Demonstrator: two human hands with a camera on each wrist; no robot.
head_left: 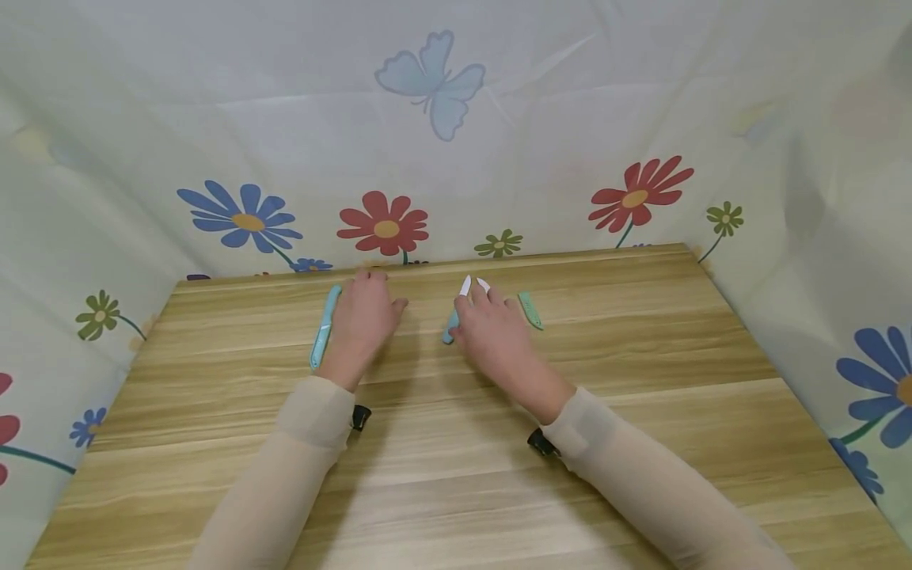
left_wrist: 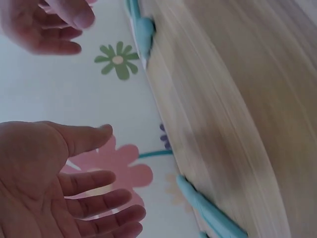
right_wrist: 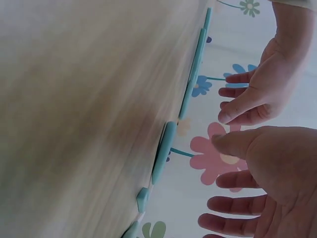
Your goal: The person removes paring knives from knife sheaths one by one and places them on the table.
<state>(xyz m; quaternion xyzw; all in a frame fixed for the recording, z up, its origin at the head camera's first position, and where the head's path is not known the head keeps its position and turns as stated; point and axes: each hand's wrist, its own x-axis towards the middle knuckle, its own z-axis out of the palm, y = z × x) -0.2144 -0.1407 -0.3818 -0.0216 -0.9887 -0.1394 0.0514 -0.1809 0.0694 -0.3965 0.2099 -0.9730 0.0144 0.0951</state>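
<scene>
My left hand [head_left: 363,321] hovers just right of a light-blue knife [head_left: 325,328], fingers relaxed and holding nothing. Over the middle of the table, my right hand [head_left: 495,328] is above a knife with a blue handle [head_left: 450,326] and a white blade [head_left: 465,285]. A second white blade [head_left: 484,283] pokes out past its fingers; the rest of that piece is hidden. To the right lies a green slotted blade cover [head_left: 530,310]. In the right wrist view, the right palm [right_wrist: 285,168] is raised off the tabletop with loosely extended fingers.
The wood-grain table [head_left: 456,491] ends at a hanging cloth [head_left: 541,174] printed with flowers and a butterfly. That cloth also encloses the left and right sides. Black straps [head_left: 361,417] show at both cuffs.
</scene>
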